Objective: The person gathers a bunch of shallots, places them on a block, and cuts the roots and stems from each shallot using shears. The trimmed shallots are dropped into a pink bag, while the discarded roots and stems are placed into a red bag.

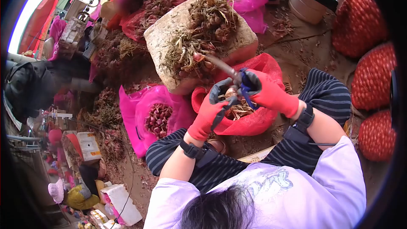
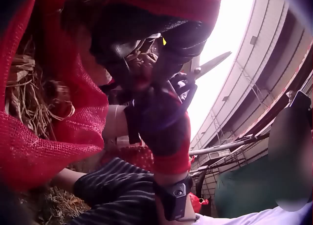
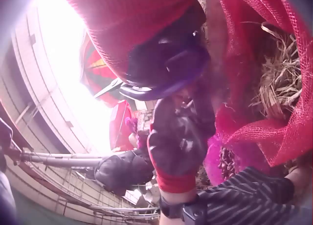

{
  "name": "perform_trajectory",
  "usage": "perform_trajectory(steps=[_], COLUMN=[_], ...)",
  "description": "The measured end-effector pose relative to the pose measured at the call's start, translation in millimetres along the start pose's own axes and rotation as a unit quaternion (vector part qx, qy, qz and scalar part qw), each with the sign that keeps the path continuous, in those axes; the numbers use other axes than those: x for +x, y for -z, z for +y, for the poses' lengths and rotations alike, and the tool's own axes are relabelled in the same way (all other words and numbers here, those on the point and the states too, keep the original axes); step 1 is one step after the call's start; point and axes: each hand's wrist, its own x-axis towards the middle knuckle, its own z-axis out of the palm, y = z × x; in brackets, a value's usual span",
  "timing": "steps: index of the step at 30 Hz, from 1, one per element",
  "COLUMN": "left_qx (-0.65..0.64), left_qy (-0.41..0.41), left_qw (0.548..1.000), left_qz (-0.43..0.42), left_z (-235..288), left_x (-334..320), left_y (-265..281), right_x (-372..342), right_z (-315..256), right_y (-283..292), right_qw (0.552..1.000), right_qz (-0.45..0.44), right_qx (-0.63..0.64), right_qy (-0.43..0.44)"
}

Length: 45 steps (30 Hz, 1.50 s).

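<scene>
Gripping blue-handled scissors (image 1: 220,64), the right hand (image 1: 268,92) aims the blades toward eleven o'clock; just beside it, the left hand (image 1: 207,112) pinches a bulb (image 1: 231,92) above a red bag (image 1: 250,128). Dry scraps (image 1: 239,112) lie in the bag. Toward five o'clock, a board (image 1: 259,155) carries printed letters too small to read. Between eight and nine, a pink bag (image 1: 130,125) holds more bulbs (image 1: 159,121); at eleven, leafy bunches (image 1: 213,17) lie on a pale block (image 1: 163,38). Littered brown ground (image 1: 307,51) spreads around, with a white tub (image 1: 304,9) at one o'clock and red sacks (image 1: 373,78) from two to past three. Farther off, a white box (image 1: 125,205) stands around half past seven, and a dark-clothed person (image 1: 36,82) at nine is partly cut off. The left wrist view shows a curved roof (image 2: 242,88) beyond the glare. Dark glove fingers cover most of the bulb, probably a shallot.
</scene>
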Motion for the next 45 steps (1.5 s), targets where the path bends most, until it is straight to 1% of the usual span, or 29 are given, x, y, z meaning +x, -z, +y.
perform_trajectory(steps=[1,2,5,6,7,11,13,15,16,18,19,20,21,23,24,27,29,30,31,32,34,35,36,38,40,41,43,44,45], left_qx=[-0.017,-0.040,0.085,0.201,0.141,-0.108,-0.094,-0.027,0.005,-0.005,-0.010,0.027,0.053,0.118,0.153,0.254,0.317,0.272,0.293,0.314,0.348,0.273,0.197,0.053,-0.077,-0.086,-0.104,-0.022,0.076], left_qy=[0.020,0.025,-0.061,-0.079,-0.074,-0.051,-0.005,-0.028,-0.036,-0.007,0.008,0.046,0.072,0.085,0.054,-0.036,-0.081,-0.050,-0.045,-0.040,-0.051,-0.023,0.006,0.063,0.117,0.062,-0.048,-0.046,-0.085], left_qw=[1.000,0.999,0.993,0.975,0.987,0.993,0.994,0.997,0.997,1.000,0.999,0.995,0.989,0.982,0.978,0.955,0.931,0.951,0.945,0.938,0.926,0.951,0.969,0.988,0.985,0.986,0.976,0.981,0.979], left_qz=[-0.002,-0.001,-0.060,-0.040,-0.033,0.023,0.047,0.063,0.070,-0.011,-0.053,0.082,0.119,0.122,0.128,0.147,0.160,0.141,0.140,0.140,0.136,0.143,0.147,0.133,0.097,0.127,0.184,0.186,0.170], left_z=[0.2,-4.6,3.8,12.7,13.9,22.7,38.9,35.6,30.8,2.9,2.6,-3.8,3.3,8.9,2.6,-11.0,-5.2,-3.1,-3.0,-3.3,-4.8,-3.6,-0.1,11.8,28.4,24.7,17.5,21.2,19.5], left_x=[-1.8,-3.1,-1.9,-3.9,-3.3,-1.4,-2.0,-1.4,-0.9,8.8,11.9,5.6,0.4,-2.8,-2.1,3.1,6.0,7.6,8.8,9.2,9.9,10.3,10.4,7.7,4.1,8.9,20.9,19.3,18.5], left_y=[-2.3,-0.5,-9.9,-11.0,-10.2,-5.2,3.8,5.4,4.1,18.7,11.1,-8.0,-23.7,-31.2,-26.5,-13.5,-12.0,-6.5,-3.5,-1.5,0.9,-1.2,-6.2,-13.1,-12.1,-12.7,-19.1,-16.6,-15.4], right_x=[-1.4,-5.0,0.2,4.1,7.9,2.0,-1.3,-7.0,-9.0,-9.8,-9.0,-8.7,-7.8,-7.0,-4.3,0.7,1.9,3.0,4.0,4.8,5.3,5.5,5.6,5.6,3.9,2.9,7.0,6.6,7.8], right_z=[-2.9,-8.6,15.9,12.6,19.7,-6.0,-18.4,-24.4,-12.5,-6.8,-5.0,-1.1,3.5,10.9,11.9,6.9,6.6,1.2,-4.5,-10.0,-1.0,5.0,11.1,19.7,14.6,13.0,8.9,2.3,-5.7], right_y=[-2.9,-7.5,-7.2,-3.4,4.2,29.0,28.1,24.3,20.2,5.8,-1.7,-7.9,-12.5,-18.8,-9.8,-2.0,-2.6,-4.6,-6.4,-7.4,-3.9,-2.1,-1.9,-2.3,1.9,4.6,5.1,5.8,4.6], right_qw=[0.998,0.994,0.993,0.981,0.980,0.996,0.996,0.991,0.990,0.994,0.995,0.994,0.992,0.983,0.965,0.907,0.934,0.951,0.966,0.967,0.976,0.981,0.955,0.869,0.854,0.846,0.878,0.892,0.907], right_qz=[0.002,0.050,0.084,0.150,0.170,0.040,0.000,-0.010,0.006,0.007,0.010,-0.015,0.009,0.059,0.027,0.033,0.021,0.009,-0.003,-0.025,-0.044,-0.052,-0.063,-0.085,-0.063,-0.052,-0.027,-0.026,-0.028], right_qx=[-0.058,-0.081,-0.025,-0.077,-0.044,-0.041,-0.035,-0.047,0.034,0.063,0.078,0.101,0.117,0.150,0.228,0.374,0.322,0.282,0.241,0.245,0.198,0.174,0.278,0.475,0.502,0.515,0.462,0.434,0.405], right_qy=[0.013,0.060,-0.076,-0.100,-0.093,-0.073,-0.084,-0.121,-0.136,-0.085,-0.060,-0.034,-0.053,-0.088,-0.127,-0.193,-0.155,-0.127,-0.098,-0.071,-0.073,-0.073,-0.086,-0.109,-0.123,-0.130,-0.125,-0.120,-0.114])
